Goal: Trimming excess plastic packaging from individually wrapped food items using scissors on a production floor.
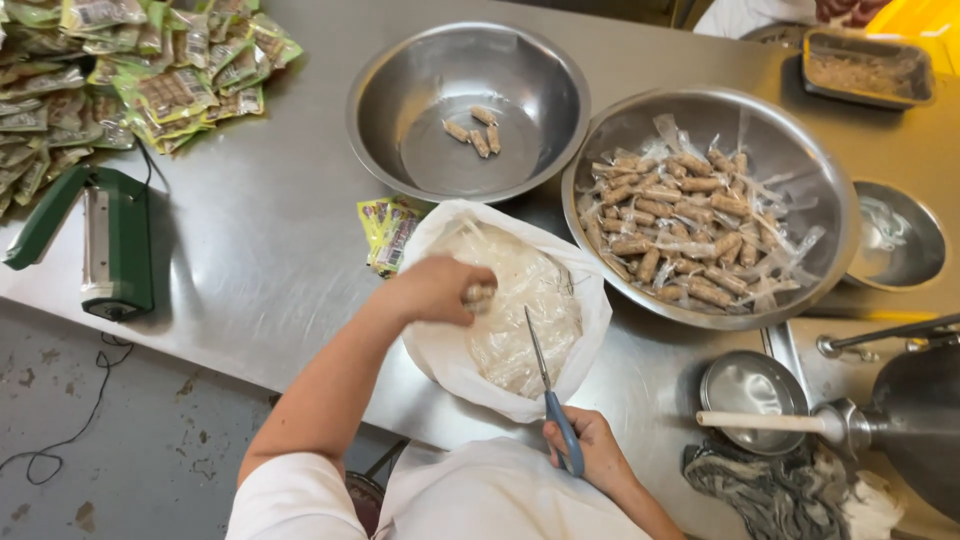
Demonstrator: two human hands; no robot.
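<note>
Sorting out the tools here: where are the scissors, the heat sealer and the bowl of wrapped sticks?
Scissors (563, 432), head view, blue handle.
Heat sealer (122, 245), head view, green body.
Bowl of wrapped sticks (838, 205), head view, right rim.

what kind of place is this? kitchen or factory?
Likely a small food-packing workshop, not a home kitchen: a steel worktable, a big steel bowl of wrapped snack sticks, a green heat sealer and a pile of filled green packets.

Steel worktable (260, 230), stained grey concrete floor (150, 450), even light
</note>
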